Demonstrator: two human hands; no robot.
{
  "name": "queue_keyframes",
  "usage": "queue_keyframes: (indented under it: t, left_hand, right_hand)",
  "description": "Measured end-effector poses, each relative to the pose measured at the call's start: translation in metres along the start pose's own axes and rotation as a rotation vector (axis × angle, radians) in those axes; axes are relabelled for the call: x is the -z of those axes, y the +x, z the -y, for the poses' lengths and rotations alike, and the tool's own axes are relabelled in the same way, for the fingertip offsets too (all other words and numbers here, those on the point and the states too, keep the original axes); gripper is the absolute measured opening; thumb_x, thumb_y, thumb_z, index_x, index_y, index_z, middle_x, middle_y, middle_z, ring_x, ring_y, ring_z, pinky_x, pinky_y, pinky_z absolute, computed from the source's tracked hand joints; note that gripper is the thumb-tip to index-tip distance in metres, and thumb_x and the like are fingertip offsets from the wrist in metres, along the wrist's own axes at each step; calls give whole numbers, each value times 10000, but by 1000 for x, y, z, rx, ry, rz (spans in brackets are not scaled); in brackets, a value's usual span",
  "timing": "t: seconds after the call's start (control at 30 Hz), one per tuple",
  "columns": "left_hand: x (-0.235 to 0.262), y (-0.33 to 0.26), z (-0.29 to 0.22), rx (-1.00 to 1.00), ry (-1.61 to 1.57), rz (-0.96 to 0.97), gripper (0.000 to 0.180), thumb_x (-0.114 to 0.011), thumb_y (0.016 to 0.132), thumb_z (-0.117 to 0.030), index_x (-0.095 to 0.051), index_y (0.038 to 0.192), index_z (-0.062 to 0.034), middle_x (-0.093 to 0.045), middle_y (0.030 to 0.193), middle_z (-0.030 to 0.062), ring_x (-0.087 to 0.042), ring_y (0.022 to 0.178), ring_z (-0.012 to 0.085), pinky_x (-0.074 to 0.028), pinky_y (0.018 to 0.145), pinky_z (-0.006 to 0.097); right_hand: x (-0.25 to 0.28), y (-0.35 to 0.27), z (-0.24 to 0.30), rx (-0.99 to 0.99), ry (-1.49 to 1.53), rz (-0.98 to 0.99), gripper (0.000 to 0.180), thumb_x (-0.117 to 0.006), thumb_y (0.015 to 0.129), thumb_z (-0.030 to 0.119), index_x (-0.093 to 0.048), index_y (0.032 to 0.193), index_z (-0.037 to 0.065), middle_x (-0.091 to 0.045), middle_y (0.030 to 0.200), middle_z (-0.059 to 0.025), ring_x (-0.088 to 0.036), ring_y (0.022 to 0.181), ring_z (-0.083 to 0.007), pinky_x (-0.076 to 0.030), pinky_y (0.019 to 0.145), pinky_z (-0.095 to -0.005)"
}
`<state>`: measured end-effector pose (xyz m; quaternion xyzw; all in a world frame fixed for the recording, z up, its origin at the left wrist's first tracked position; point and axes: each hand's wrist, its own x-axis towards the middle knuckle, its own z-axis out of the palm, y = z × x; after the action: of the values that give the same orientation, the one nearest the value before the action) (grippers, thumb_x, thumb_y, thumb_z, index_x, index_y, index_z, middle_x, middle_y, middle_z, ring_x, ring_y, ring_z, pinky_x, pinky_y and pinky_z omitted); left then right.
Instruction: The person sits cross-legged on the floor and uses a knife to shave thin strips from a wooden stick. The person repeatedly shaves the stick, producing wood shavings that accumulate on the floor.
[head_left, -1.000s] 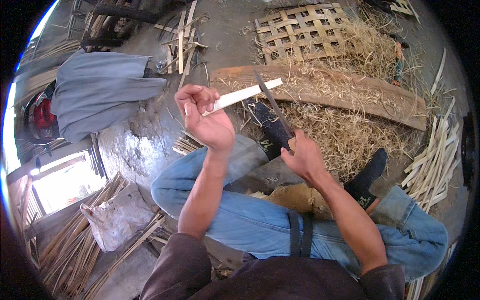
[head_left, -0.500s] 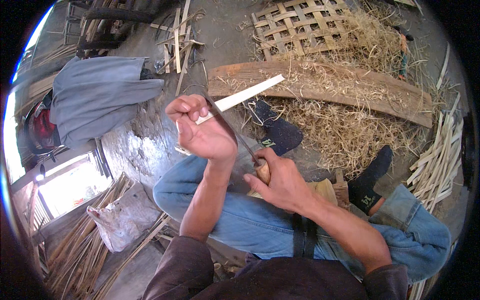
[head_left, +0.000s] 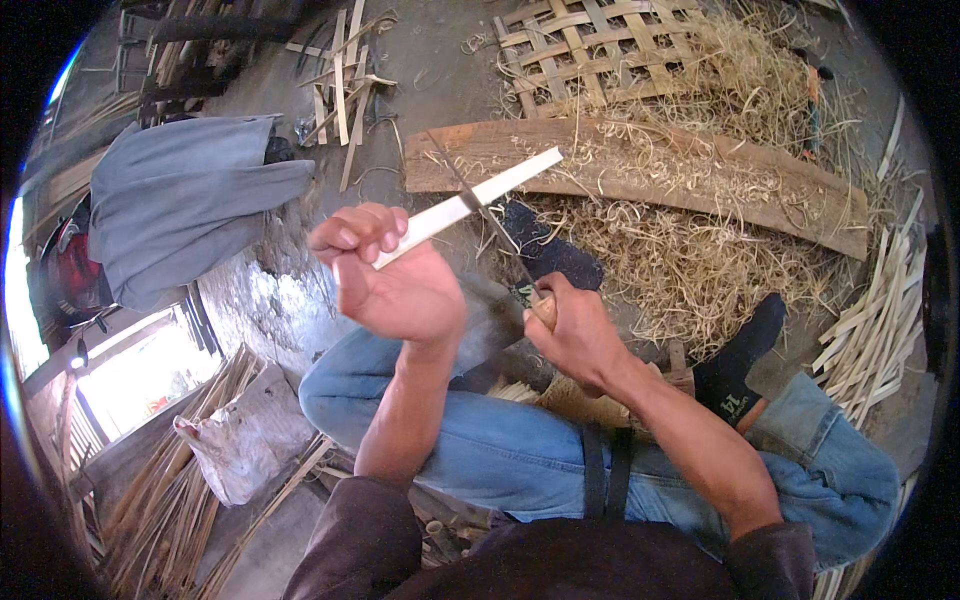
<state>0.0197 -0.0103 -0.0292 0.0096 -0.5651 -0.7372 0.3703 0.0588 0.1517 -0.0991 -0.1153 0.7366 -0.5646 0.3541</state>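
Between the curled fingers and palm of my left hand point(head_left: 385, 270) is one end of a pale, flat bamboo strip point(head_left: 515, 180), which slants up to the right. My right hand point(head_left: 575, 330) is closed around the wooden handle of a long, thin-bladed knife point(head_left: 502, 232). The knife's dark blade crosses the strip near its middle, its tip pointing up and to the left. Whether the edge bites into the strip cannot be made out. Both hands are held above my bent, jeans-covered legs point(head_left: 500, 440).
A curved wooden plank point(head_left: 640, 170) lies ahead, with curly shavings point(head_left: 690, 260) around it. Beyond it is a woven bamboo lattice point(head_left: 600, 50). Bundled pale strips point(head_left: 875, 310) lie at right. On the left are a grey cloth point(head_left: 190, 205), a white sack point(head_left: 245, 430) and long thin strips point(head_left: 165, 510).
My right hand has moved slightly right, and the knife blade has slid along the strip away from my left fingers to its middle. My left hand has shifted a little left and down.
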Motion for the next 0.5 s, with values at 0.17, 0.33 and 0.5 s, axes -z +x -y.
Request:
queue_keyframes:
  t: [0.17, 0.33, 0.5]
  left_hand:
    - [-1, 5, 2, 42, -46, -60, 149, -466, 946, -248, -432, 919, -105, -366, 780, -4, -384, 729, 115, -341, 699, 282]
    - [3, 3, -3, 62, -42, -74, 151, -502, 914, -234, -424, 936, -106, -373, 787, -4, -391, 738, 106, -346, 700, 271]
    - [2, 9, 3, 19, 34, -88, 130, -507, 907, -209, -431, 936, -108, -390, 794, -2, -388, 726, 104, -351, 684, 266]
  right_hand:
    - [16, 28, -32, -201, -53, 35, 403, -580, 838, 207, -506, 1065, -118, -641, 782, -308, -657, 790, -454, -532, 744, -501]
    - [13, 26, -45, 25, -154, -48, 354, -586, 835, 198, -514, 998, -108, -636, 752, -295, -651, 763, -454, -530, 712, -509]
    - [23, 42, -66, 3, -201, -133, 281, -581, 845, 183, -504, 920, -77, -631, 743, -283, -646, 734, -453, -529, 688, -510]
